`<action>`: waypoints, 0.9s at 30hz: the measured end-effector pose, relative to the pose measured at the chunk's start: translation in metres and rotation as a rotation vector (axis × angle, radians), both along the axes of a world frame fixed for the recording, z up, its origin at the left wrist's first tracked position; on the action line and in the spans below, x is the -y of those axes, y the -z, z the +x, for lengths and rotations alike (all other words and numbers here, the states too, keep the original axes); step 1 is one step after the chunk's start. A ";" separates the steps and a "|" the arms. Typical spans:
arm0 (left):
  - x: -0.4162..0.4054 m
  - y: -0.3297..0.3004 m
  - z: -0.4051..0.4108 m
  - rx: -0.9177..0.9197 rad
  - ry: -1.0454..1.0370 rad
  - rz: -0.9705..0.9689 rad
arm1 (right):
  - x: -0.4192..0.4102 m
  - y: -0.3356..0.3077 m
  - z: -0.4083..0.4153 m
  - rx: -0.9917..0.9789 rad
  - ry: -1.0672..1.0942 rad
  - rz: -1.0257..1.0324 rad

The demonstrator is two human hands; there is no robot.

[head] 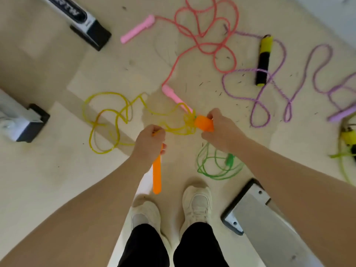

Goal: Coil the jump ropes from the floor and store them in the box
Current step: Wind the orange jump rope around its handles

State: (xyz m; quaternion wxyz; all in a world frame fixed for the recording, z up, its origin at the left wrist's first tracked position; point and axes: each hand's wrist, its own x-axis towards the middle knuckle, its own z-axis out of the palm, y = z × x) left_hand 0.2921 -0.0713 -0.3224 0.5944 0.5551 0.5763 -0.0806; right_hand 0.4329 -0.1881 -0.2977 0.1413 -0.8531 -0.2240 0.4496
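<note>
Yellow cord (107, 120) sprawls in loose loops on the floor (48, 170): light, limp, likely springy. I'd gather it near the handles. My right hand (221, 132) grips one orange handle (204, 123); my left hand (150, 143) holds the other handle (157, 176), pinching cord. No box visible.

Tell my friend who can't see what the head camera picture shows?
Two hands hold a yellow jump rope: the left hand grips one orange handle, the right hand the other. Pink, purple and green ropes lie on the floor.
</note>
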 end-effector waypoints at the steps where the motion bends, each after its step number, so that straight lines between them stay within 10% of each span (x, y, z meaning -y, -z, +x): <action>1: -0.001 -0.027 0.015 0.037 -0.024 -0.018 | 0.004 -0.029 0.009 -0.003 0.041 0.010; 17: 0.026 -0.567 0.130 0.684 0.234 -0.382 | 0.093 -0.550 0.081 -0.229 0.607 0.694; 27: 0.052 -0.705 0.163 0.774 0.269 -0.119 | 0.174 -0.695 0.073 -0.457 1.111 1.099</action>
